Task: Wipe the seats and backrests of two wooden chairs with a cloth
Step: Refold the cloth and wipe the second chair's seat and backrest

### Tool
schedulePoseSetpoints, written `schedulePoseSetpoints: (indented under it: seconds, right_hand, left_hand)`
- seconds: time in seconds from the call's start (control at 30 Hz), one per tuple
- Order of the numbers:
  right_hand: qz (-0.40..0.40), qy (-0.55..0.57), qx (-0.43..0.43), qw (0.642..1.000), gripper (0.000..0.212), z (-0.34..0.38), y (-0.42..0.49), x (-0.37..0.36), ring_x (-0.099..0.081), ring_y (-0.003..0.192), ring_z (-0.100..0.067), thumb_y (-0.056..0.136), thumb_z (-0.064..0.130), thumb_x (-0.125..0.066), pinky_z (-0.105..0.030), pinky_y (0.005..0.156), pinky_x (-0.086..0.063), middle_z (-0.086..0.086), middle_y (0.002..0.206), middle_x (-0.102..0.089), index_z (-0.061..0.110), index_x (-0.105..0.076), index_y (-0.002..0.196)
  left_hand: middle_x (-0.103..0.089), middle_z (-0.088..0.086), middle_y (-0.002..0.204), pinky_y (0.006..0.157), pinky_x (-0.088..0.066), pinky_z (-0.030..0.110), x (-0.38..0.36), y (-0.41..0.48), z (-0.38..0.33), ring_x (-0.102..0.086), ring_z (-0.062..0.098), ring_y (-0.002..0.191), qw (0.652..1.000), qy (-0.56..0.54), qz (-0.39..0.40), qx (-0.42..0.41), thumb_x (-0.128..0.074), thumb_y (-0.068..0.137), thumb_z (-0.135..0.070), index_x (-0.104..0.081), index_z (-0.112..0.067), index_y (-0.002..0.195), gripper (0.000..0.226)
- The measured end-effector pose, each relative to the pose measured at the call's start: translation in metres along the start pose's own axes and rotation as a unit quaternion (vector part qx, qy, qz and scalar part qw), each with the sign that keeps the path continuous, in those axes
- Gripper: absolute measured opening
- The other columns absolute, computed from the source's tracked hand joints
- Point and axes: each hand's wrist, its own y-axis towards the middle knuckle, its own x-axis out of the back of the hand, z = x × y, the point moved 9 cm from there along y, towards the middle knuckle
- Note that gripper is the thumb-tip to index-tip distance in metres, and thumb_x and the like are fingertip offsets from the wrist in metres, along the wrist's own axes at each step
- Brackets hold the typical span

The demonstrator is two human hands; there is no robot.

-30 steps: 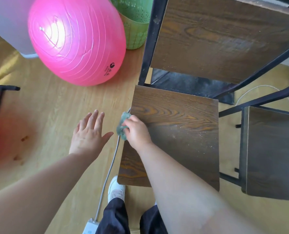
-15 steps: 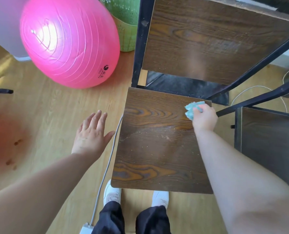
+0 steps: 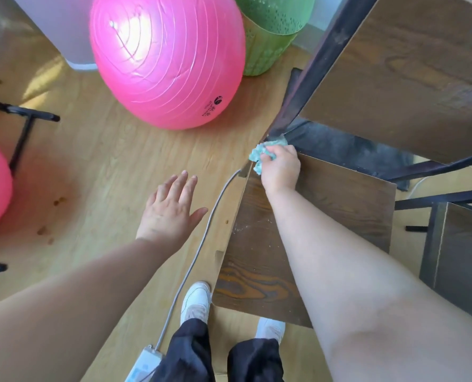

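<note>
At the far left corner of the chair seat (image 3: 325, 216), beside the black frame post (image 3: 312, 73), grips a crumpled teal cloth (image 3: 259, 155) in the right hand (image 3: 281, 172), pressed to the wood. Holds the left hand (image 3: 171, 210) spread above the floor (image 3: 105, 175), empty.

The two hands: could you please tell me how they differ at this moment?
The right hand grips the cloth at the far left corner of the seat; the left hand holds nothing, over the floor. The right hand is curled; the left hand is flat and spread. Both are bare.
</note>
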Motion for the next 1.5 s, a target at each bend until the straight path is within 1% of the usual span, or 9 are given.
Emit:
schedulePoseSetpoints:
  seconds: [0.13,0.27,0.47,0.6,0.73,1.17,1.3,1.43,1.5]
  right_hand:
    - [0.052,-0.052,0.055,0.996,0.023,0.012,0.01,-0.008,-0.059,0.106,-0.022,0.093,0.015,-0.059,-0.03,0.094,-0.049,-0.003,0.122,-0.056,0.012,-0.069,0.114]
    - [0.119,-0.087,0.13,0.981,0.024,0.014,0.0,-0.013,-0.056,0.108,-0.019,0.09,0.011,-0.059,-0.017,0.087,-0.039,-0.002,0.125,-0.057,0.013,-0.071,0.111]
    - [0.208,-0.095,0.209,0.951,0.021,0.011,-0.061,-0.032,-0.058,0.092,-0.02,0.088,0.008,-0.059,-0.023,0.078,-0.042,0.0,0.109,-0.06,0.014,-0.074,0.102]
    - [0.233,-0.087,0.231,0.941,0.021,0.002,-0.104,-0.035,-0.058,0.087,-0.021,0.088,0.007,-0.06,-0.024,0.073,-0.039,-0.001,0.104,-0.06,0.011,-0.074,0.103]
    - [0.259,-0.074,0.248,0.931,0.02,-0.008,-0.154,-0.035,-0.06,0.088,-0.026,0.085,0.007,-0.063,-0.033,0.076,-0.047,-0.006,0.101,-0.062,0.01,-0.075,0.101]
    - [0.37,-0.039,0.275,0.887,0.023,-0.044,-0.279,-0.041,-0.06,0.094,-0.027,0.083,0.003,-0.062,-0.033,0.081,-0.047,-0.007,0.1,-0.061,0.01,-0.074,0.101]
    - [0.345,0.009,0.242,0.907,0.024,-0.05,-0.265,-0.024,-0.056,0.082,-0.016,0.085,0.001,-0.061,-0.024,0.076,-0.041,-0.005,0.094,-0.059,0.009,-0.075,0.102]
    - [0.235,0.04,0.171,0.956,0.021,-0.06,-0.203,0.019,-0.048,0.069,-0.007,0.083,0.002,-0.066,-0.01,0.069,-0.034,-0.002,0.091,-0.058,0.012,-0.077,0.098]
    - [0.179,0.039,0.121,0.976,0.022,-0.067,-0.158,0.043,-0.05,0.071,-0.007,0.084,0.004,-0.066,-0.002,0.07,-0.032,0.0,0.093,-0.056,0.013,-0.076,0.101]
  left_hand:
    - [-0.013,0.001,0.162,0.115,-0.024,0.042,0.003,-0.003,0.007,-0.01,0.023,0.148,1.0,-0.006,0.003,-0.003,-0.025,0.095,-0.06,-0.012,-0.02,0.155,0.074]
    - [-0.012,0.001,0.163,0.116,-0.021,0.042,-0.003,-0.013,0.006,-0.009,0.023,0.148,1.0,-0.01,0.016,-0.014,-0.025,0.095,-0.06,-0.011,-0.02,0.155,0.073]
    - [-0.01,0.001,0.163,0.117,-0.017,0.042,-0.013,-0.035,0.003,-0.009,0.024,0.148,0.999,-0.013,0.034,-0.016,-0.031,0.097,-0.057,-0.01,-0.02,0.155,0.071]
    - [-0.013,0.004,0.162,0.117,-0.018,0.043,-0.019,-0.057,-0.006,-0.012,0.026,0.147,0.999,0.003,0.038,-0.035,-0.033,0.098,-0.056,-0.012,-0.019,0.155,0.071]
    - [-0.015,0.004,0.162,0.117,-0.02,0.043,-0.024,-0.08,-0.009,-0.014,0.026,0.147,0.999,0.009,0.033,-0.035,-0.033,0.097,-0.056,-0.014,-0.018,0.155,0.071]
    - [-0.022,0.005,0.16,0.116,-0.024,0.045,-0.044,-0.149,-0.018,-0.018,0.027,0.146,1.0,0.001,0.023,0.005,-0.029,0.095,-0.058,-0.021,-0.016,0.153,0.072]
    - [-0.024,0.006,0.16,0.115,-0.026,0.047,-0.046,-0.157,-0.029,-0.02,0.027,0.146,1.0,-0.006,0.025,0.017,-0.033,0.096,-0.057,-0.023,-0.016,0.153,0.071]
    - [-0.022,0.005,0.16,0.117,-0.023,0.046,-0.041,-0.153,-0.042,-0.017,0.026,0.147,1.0,0.003,0.028,0.01,-0.029,0.096,-0.057,-0.02,-0.017,0.154,0.071]
    - [-0.022,0.005,0.16,0.117,-0.023,0.045,-0.036,-0.144,-0.048,-0.018,0.026,0.147,1.0,-0.006,0.022,0.007,-0.029,0.095,-0.057,-0.02,-0.017,0.154,0.072]
